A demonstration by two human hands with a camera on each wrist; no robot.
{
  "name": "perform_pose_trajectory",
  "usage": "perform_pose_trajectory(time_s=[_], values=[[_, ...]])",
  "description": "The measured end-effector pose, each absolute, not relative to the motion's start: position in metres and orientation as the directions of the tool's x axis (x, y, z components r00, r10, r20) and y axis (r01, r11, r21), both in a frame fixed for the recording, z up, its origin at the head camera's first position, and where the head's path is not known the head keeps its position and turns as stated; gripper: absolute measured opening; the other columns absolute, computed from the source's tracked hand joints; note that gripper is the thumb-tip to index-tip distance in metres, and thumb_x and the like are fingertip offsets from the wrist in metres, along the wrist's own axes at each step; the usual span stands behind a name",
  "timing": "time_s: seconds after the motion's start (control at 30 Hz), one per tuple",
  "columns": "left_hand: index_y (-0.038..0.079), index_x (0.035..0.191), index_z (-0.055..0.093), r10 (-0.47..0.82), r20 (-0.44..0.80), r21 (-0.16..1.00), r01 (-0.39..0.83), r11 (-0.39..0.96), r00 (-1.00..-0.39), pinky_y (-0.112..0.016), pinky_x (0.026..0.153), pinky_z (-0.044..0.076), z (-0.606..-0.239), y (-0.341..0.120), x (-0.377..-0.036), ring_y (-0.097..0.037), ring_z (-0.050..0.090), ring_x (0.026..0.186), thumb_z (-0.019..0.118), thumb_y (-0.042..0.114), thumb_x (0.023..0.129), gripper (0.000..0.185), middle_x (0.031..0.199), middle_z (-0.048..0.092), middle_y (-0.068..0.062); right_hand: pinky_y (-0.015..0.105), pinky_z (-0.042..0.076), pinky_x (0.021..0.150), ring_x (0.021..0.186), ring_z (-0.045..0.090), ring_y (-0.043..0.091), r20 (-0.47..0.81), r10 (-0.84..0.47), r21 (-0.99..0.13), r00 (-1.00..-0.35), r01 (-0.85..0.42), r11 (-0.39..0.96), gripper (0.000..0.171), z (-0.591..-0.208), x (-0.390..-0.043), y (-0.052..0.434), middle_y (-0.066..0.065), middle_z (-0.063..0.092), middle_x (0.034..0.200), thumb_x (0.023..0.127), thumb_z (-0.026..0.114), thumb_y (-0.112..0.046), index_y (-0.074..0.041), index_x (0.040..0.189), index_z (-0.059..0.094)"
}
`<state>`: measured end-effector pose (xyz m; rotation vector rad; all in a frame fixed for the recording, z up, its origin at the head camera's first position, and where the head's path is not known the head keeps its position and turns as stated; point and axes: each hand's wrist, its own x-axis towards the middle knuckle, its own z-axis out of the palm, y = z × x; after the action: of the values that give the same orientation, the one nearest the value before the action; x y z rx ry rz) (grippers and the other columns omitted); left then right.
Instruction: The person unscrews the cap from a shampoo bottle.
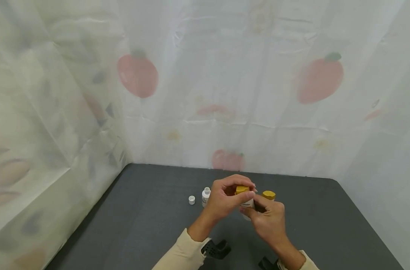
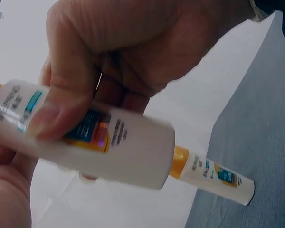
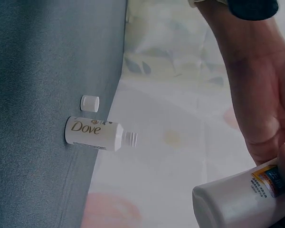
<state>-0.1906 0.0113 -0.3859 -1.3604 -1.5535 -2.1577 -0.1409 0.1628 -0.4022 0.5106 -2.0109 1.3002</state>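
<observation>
Held bottle: a white bottle with a yellow cap (image 1: 244, 195), lifted clear of the counter (image 1: 150, 225) between the two hands, near the middle of the scene.
Long axis: roughly upright in the head view, cap end up and body end down toward the person; in the left wrist view the white body (image 2: 99, 142) runs across the palm.
Left hand (image 1: 225, 198): closed on the bottle from the left, thumb laid over the label (image 2: 50, 111) and fingers curled behind; its fingertips reach the cap region.
Right hand (image 1: 267, 219): comes from the right and below; its fingers wrap the lower body, whose base shows in the right wrist view (image 3: 237, 202).
Nearer hand: both touch the bottle; the left sits closer to the cap, the right to the base.
Second yellow-capped bottle (image 1: 268, 195): stands on the counter just behind the right hand, apart from the held one.
Small white Dove bottle (image 1: 206, 197): upright on the counter just left of the left hand, neck uncapped.
Loose white cap (image 1: 191, 200): on the counter beside the Dove bottle, to its left.
</observation>
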Motion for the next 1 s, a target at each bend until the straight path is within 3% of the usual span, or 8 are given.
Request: perform_pose_trajectory(time_s=[0.17,0.43,0.63,0.73,0.83,1.0], values=[[-0.022,0.122,0.06,0.372,0.753,0.656,0.58,-0.483,-0.542,-0.032,0.097,0.06,-0.39,0.004,-0.195,-0.009,0.07,0.111,0.055,0.011,0.107,0.036,0.114,0.055,-0.045,0.015,0.06,0.067,0.079,0.075,0.0,0.637,0.062,-0.72,-0.768,-0.564,0.405,0.038,-0.399,-0.14,0.163,0.017,0.081,0.09,0.072,0.089,0.008,0.001,0.108,0.081],[-0.017,0.113,0.063,0.332,0.687,0.721,0.547,-0.425,-0.646,-0.02,0.089,0.06,-0.389,0.004,-0.192,-0.002,0.07,0.1,0.073,0.012,0.099,0.034,0.11,0.054,-0.038,0.016,0.06,0.064,0.076,0.072,-0.006,0.646,0.052,-0.71,-0.761,-0.574,0.408,0.038,-0.398,-0.137,0.163,0.014,0.081,0.087,0.074,0.089,0.005,-0.002,0.11,0.081],[-0.017,0.114,0.062,0.356,0.713,0.695,0.548,-0.465,-0.604,-0.026,0.088,0.063,-0.384,0.011,-0.189,-0.004,0.074,0.104,0.069,0.001,0.098,0.025,0.111,0.058,-0.044,0.014,0.059,0.063,0.074,0.072,-0.006,0.696,0.027,-0.66,-0.718,-0.623,0.42,0.03,-0.402,-0.137,0.164,0.01,0.081,0.081,0.072,0.089,0.007,-0.006,0.099,0.083],[-0.015,0.111,0.066,0.357,0.719,0.692,0.572,-0.44,-0.596,-0.028,0.086,0.064,-0.384,0.013,-0.189,-0.004,0.074,0.101,0.07,0.001,0.098,0.021,0.109,0.062,-0.041,0.015,0.059,0.062,0.072,0.072,-0.006,0.708,0.017,-0.646,-0.706,-0.638,0.418,0.029,-0.404,-0.137,0.165,0.01,0.081,0.08,0.072,0.089,0.008,-0.004,0.097,0.083],[-0.015,0.109,0.068,0.352,0.726,0.687,0.598,-0.414,-0.59,-0.027,0.085,0.064,-0.386,0.014,-0.19,-0.005,0.071,0.1,0.072,0.006,0.098,0.023,0.108,0.061,-0.037,0.015,0.058,0.06,0.07,0.071,-0.006,0.686,0.025,-0.671,-0.727,-0.619,0.407,0.032,-0.403,-0.137,0.166,0.011,0.08,0.08,0.072,0.088,0.008,-0.003,0.102,0.083],[-0.02,0.116,0.062,0.356,0.737,0.675,0.594,-0.438,-0.575,-0.029,0.096,0.061,-0.39,0.01,-0.194,-0.005,0.07,0.109,0.065,0.011,0.104,0.034,0.112,0.051,-0.04,0.016,0.06,0.064,0.076,0.074,-0.003,0.62,0.051,-0.732,-0.783,-0.554,0.397,0.038,-0.399,-0.136,0.168,0.014,0.081,0.087,0.074,0.089,0.006,-0.001,0.11,0.081]])
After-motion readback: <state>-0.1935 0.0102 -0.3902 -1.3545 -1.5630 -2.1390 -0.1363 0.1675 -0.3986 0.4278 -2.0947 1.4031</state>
